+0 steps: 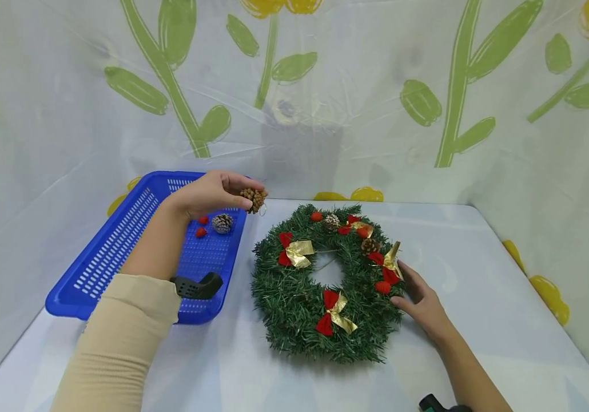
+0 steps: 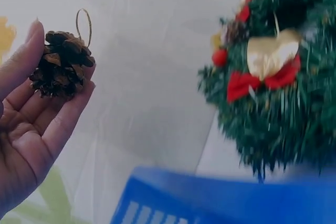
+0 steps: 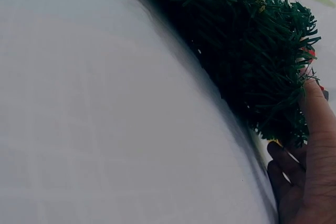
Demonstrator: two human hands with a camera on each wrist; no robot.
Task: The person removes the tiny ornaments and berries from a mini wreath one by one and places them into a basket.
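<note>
A brown pinecone (image 1: pixel 254 199) with a thin gold loop is pinched between the thumb and fingers of my left hand (image 1: pixel 209 193), raised above the basket's right edge. The left wrist view shows the pinecone (image 2: pixel 62 65) in the left hand (image 2: pixel 37 124), its loop pointing up. A green wreath (image 1: pixel 284 297) with red and gold bows, red berries and pinecones lies on the table. My right hand (image 1: pixel 425 306) holds the wreath's right edge, thumb on top; in the right wrist view the hand (image 3: pixel 310 177) has its fingers low beside the wreath (image 3: pixel 252 56).
A blue perforated basket (image 1: pixel 116 234) stands on the left of the table, holding a frosted pinecone (image 1: pixel 222 223) and red berries (image 1: pixel 200 232). My left forearm crosses above it. A curtain (image 1: pixel 356 103) with printed flowers hangs behind the table.
</note>
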